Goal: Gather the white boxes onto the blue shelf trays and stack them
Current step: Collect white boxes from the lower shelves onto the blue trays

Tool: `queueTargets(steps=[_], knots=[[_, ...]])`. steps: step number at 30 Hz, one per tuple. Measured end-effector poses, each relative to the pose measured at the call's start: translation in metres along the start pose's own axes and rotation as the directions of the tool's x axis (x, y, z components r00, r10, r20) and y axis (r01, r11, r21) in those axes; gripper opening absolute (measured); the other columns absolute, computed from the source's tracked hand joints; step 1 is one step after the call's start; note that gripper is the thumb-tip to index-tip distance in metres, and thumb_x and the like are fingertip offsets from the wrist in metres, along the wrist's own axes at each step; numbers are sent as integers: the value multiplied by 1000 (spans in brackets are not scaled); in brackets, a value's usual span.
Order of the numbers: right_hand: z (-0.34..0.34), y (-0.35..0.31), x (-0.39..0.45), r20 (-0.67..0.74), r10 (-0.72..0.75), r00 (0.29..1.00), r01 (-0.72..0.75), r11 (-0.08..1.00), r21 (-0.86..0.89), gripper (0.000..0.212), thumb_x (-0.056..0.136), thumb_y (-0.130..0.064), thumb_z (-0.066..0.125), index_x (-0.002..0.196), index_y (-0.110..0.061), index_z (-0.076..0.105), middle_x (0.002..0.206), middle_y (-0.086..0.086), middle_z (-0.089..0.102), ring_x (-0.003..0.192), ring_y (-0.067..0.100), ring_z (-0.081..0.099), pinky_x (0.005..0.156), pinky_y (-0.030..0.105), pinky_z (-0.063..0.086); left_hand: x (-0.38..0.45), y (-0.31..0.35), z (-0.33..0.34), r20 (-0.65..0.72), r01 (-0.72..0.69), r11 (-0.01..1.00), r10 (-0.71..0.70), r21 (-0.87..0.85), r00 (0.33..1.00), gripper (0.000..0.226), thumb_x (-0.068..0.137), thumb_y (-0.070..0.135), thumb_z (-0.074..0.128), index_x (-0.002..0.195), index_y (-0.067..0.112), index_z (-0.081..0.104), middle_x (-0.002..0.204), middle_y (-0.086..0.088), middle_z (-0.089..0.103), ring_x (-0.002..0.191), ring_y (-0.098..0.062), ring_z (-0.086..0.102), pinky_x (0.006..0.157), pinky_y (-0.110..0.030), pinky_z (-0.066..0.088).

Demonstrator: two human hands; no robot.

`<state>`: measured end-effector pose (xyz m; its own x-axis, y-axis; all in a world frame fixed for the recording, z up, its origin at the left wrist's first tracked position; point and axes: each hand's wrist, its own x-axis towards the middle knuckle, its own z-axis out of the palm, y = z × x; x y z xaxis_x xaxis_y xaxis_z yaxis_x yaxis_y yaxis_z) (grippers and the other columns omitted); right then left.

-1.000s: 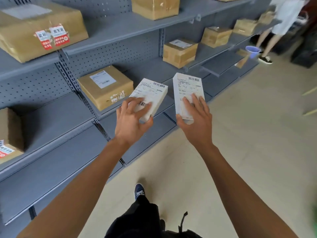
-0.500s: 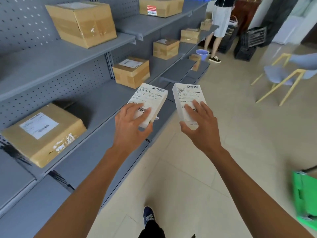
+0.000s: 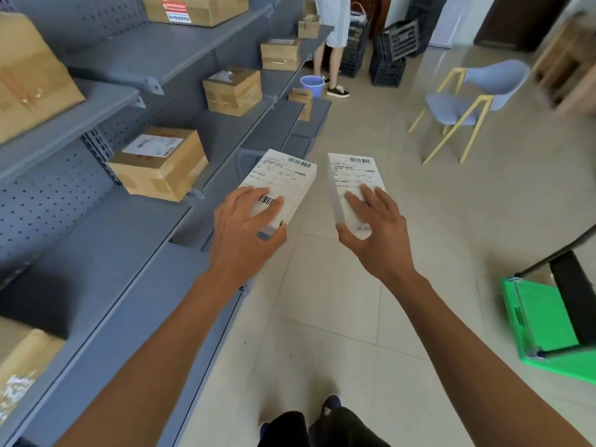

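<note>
I carry two flat white boxes with barcode labels out in front of me, over the floor beside the blue-grey shelving (image 3: 138, 221). My left hand (image 3: 245, 230) grips the near end of the left white box (image 3: 283, 179), fingers over its top. My right hand (image 3: 375, 230) grips the near end of the right white box (image 3: 351, 175) in the same way. The boxes are side by side with a small gap between them. The blue-grey shelf trays run along my left, the lower ones bare near me.
Brown cardboard boxes (image 3: 161, 162) stand on several shelf levels. A person (image 3: 333, 37) stands at the far end by a blue bucket (image 3: 312, 86) and black crates (image 3: 392, 50). A blue chair (image 3: 467, 104) is at right, a green crate (image 3: 548, 330) near my right arm.
The view has swung right along the aisle and I have walked forward; the shelves slid left. Both hands keep their hold on the white boxes, still side by side.
</note>
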<state>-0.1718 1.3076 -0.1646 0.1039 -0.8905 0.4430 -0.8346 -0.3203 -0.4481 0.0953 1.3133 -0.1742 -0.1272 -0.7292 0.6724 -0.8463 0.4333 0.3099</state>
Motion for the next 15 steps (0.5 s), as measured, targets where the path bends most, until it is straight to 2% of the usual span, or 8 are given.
queueTargets(steps=[5, 10, 15], knots=[[13, 53, 44, -33, 54, 998, -53, 998, 18, 61, 85, -61, 54, 139, -32, 58, 155, -6, 44, 147, 23, 32, 101, 54, 43, 51, -2, 54, 39, -48, 999, 49, -15, 998, 39, 87, 39, 69, 119, 18, 72, 132, -7, 63, 125, -32, 50, 92, -58, 48], [21, 112, 102, -38, 95, 995, -94, 995, 31, 63, 85, -62, 53, 139, -32, 57, 156, -6, 42, 148, 22, 30, 103, 52, 40, 115, -3, 116, 79, -33, 999, 34, -14, 996, 40, 87, 41, 66, 119, 18, 72, 133, -6, 63, 127, -31, 49, 94, -57, 47], [19, 168, 170, -21, 61, 998, -61, 998, -32, 61, 85, -60, 56, 138, -30, 58, 155, -4, 43, 146, 25, 32, 102, 52, 42, 178, 3, 169, 102, -37, 999, 35, 26, 994, 39, 87, 42, 63, 117, 20, 74, 132, -5, 63, 128, -31, 49, 95, -56, 46]])
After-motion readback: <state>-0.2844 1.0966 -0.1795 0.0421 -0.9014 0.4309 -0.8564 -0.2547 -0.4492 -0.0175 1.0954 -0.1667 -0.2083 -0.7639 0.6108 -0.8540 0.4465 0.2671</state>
